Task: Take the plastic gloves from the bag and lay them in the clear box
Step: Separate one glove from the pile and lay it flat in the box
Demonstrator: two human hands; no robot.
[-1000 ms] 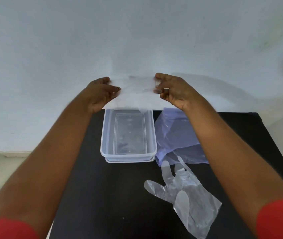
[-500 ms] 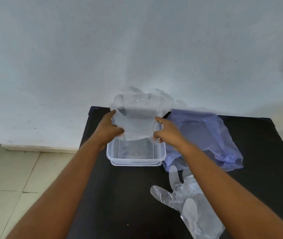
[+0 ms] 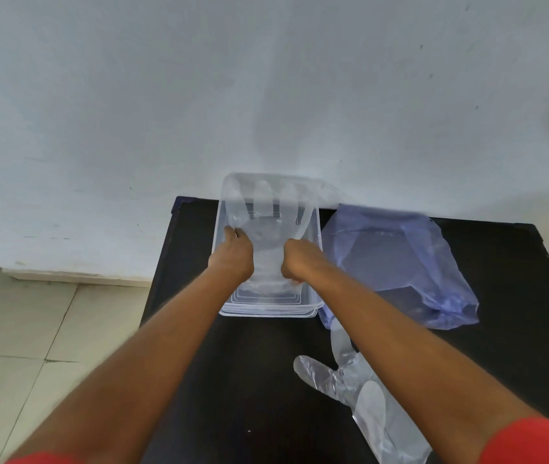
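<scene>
A clear plastic glove (image 3: 268,212) lies spread inside the clear box (image 3: 268,311), its fingers pointing to the far end. My left hand (image 3: 233,254) and my right hand (image 3: 300,259) are both down in the box, each pinching the cuff end of that glove. A second clear glove (image 3: 360,393) lies flat on the black table (image 3: 233,380) near me, partly under my right forearm. The pale blue plastic bag (image 3: 400,262) lies to the right of the box.
The table stands against a pale wall (image 3: 266,78). A tiled floor (image 3: 32,329) shows on the left beyond the table's left edge.
Both hands have come down with the glove from above the table into the box. The glove now lies spread in the box instead of hanging in the air.
</scene>
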